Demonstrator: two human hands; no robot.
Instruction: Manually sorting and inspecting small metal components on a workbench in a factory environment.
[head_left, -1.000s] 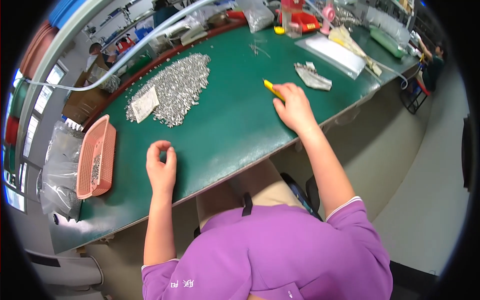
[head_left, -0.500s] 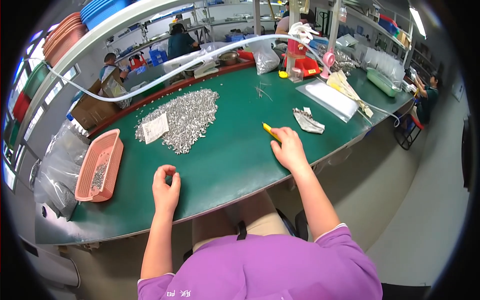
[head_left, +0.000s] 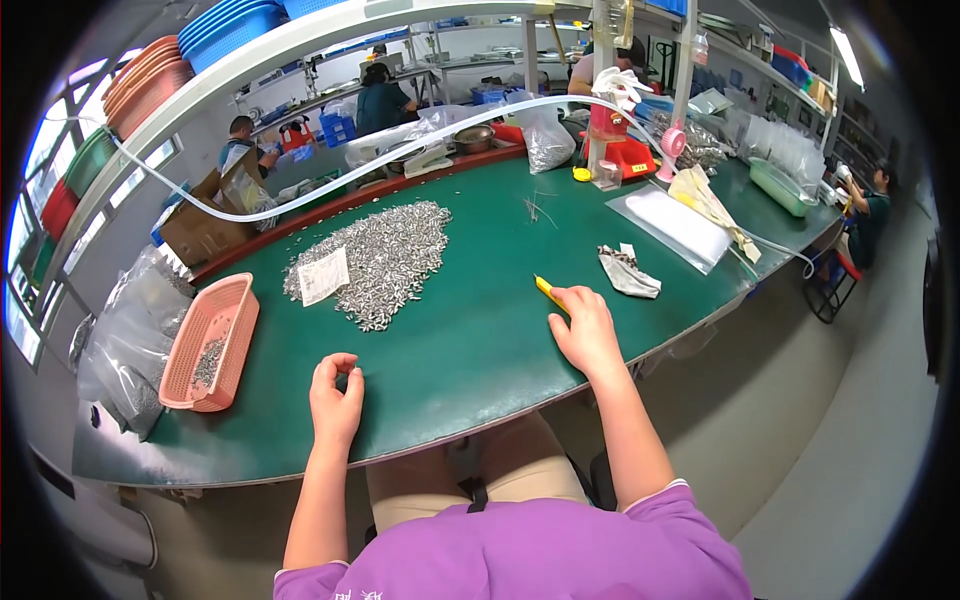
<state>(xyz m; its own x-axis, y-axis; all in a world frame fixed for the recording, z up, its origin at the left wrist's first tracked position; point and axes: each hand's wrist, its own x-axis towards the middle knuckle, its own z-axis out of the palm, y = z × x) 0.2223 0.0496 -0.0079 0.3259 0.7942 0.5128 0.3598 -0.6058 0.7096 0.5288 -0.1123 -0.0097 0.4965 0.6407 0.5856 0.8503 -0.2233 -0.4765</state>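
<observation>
Left hand (head_left: 335, 400) rests on the green worktop (head_left: 470, 350), thumb and forefinger pinched into a ring; whether something tiny sits between them is too small to tell. Right hand (head_left: 585, 330) lies palm-down, fingers (head_left: 572, 297) closed over a yellow tool (head_left: 547, 290) that pokes out ahead of them. Beyond the left fingers spreads a heap of small metal parts (head_left: 385, 260) with a paper slip (head_left: 323, 276) on it. Off to their left sits a pink basket (head_left: 210, 340). Just past the right fingers lies a crumpled bag (head_left: 628, 272).

A small-parts assembly workshop: a long green worktable (head_left: 470, 350) is bearing a heap of small metal parts (head_left: 385, 260) and a pink sorting basket (head_left: 212, 340), stacked trays (head_left: 150, 80) are filling the overhead shelving, and other workers (head_left: 380, 95) are sitting at neighbouring benches.
</observation>
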